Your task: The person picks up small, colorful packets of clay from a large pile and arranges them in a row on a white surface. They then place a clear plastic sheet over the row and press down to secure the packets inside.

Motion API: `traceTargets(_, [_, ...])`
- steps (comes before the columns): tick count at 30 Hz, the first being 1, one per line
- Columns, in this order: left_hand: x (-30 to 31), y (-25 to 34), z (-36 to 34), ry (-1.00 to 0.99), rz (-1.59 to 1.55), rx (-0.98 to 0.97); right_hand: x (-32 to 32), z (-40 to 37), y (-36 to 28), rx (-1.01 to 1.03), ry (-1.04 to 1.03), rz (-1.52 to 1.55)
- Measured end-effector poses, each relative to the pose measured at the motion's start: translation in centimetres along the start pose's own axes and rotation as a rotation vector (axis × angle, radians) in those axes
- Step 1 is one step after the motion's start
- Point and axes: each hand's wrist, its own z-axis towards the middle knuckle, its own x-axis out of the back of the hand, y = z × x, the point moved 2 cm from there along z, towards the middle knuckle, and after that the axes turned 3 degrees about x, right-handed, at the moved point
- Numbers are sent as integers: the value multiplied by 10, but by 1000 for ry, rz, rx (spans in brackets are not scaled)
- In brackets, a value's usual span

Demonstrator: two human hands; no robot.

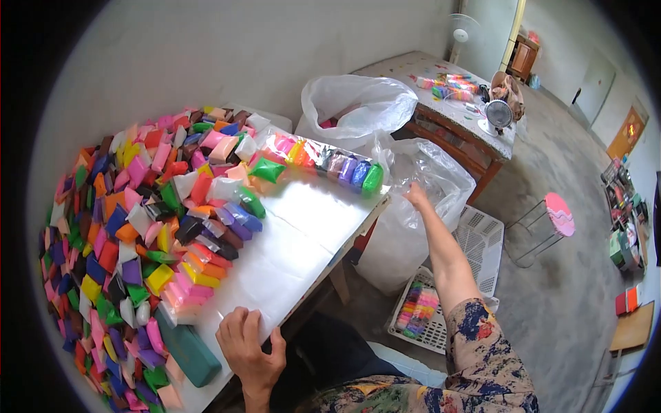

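Observation:
My left hand [251, 347] rests at the near edge of the white table [303, 220], fingers apart and curved, holding nothing. Beside it lies a dark green case [187, 351]. My right hand [415, 196] reaches out to the rim of a clear plastic bag [399, 234]; its fingers are too small to make out. Along the table's far edge, a clear pack of colorful packets [330, 165] ends with a green one near the corner. Rows of packets [200, 265] lie left of the bare white surface, next to a large heap of colorful packets [117, 227].
Another plastic bag [358, 103] stands behind the table. White baskets [480, 241] sit on the floor, one holding packs [417, 308]. A second table [413, 69] carries packs and a small fan [498, 115]. A pink stool [559, 213] stands at the right.

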Motion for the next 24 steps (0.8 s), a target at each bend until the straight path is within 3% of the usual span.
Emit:
traceTargets(4, [-2,0,-1,-22,34,13,-38,29,29,168,-201,-14])
traceTargets(7, [-3,1,-1,-25,52,15,-25,3,15,26,-145,-106])
traceTargets(11, [-3,0,-2,-16,60,13,10,-26,-5,-84,-9,-131])
traceTargets(16, [-4,-2,-2,1,75,-29,27,-27,15,-90,243,-10])
traceTargets(24, [-5,-1,-4,-16,66,22,76,-66,-6,189,559,64])
